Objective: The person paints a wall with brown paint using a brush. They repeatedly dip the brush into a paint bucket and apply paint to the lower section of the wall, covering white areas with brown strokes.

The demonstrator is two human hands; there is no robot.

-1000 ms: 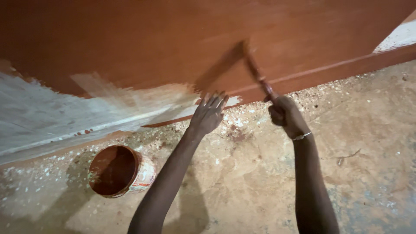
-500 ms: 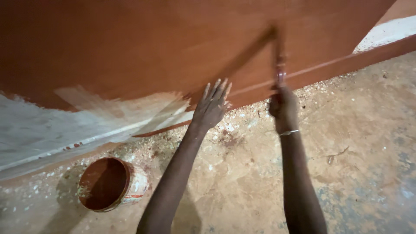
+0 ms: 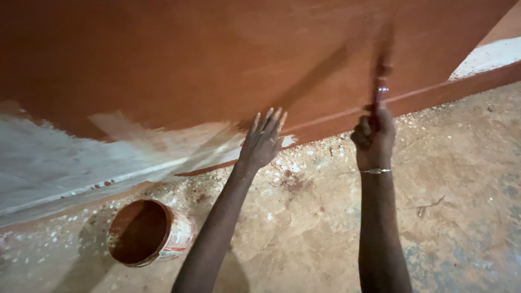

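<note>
Our right hand (image 3: 373,133), clenched on the blurred paintbrush (image 3: 380,70), has swung it to 12 o'clock on the reddish-brown painted wall (image 3: 190,54); our left hand (image 3: 263,142), fingers spread, presses the wall's lower edge, bare gritty floor (image 3: 461,190) behind.

Round paint tin (image 3: 145,232) on the floor, red-and-white label

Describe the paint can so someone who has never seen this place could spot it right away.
Start at the big reddish-brown painted panel leaning across the top, then drop to its unpainted grey-white lower left corner. Just below that, on the dusty floor left of the left hand, lies the paint can. It is the only round container there, tipped on its side, open, and reddish-brown inside.
</note>
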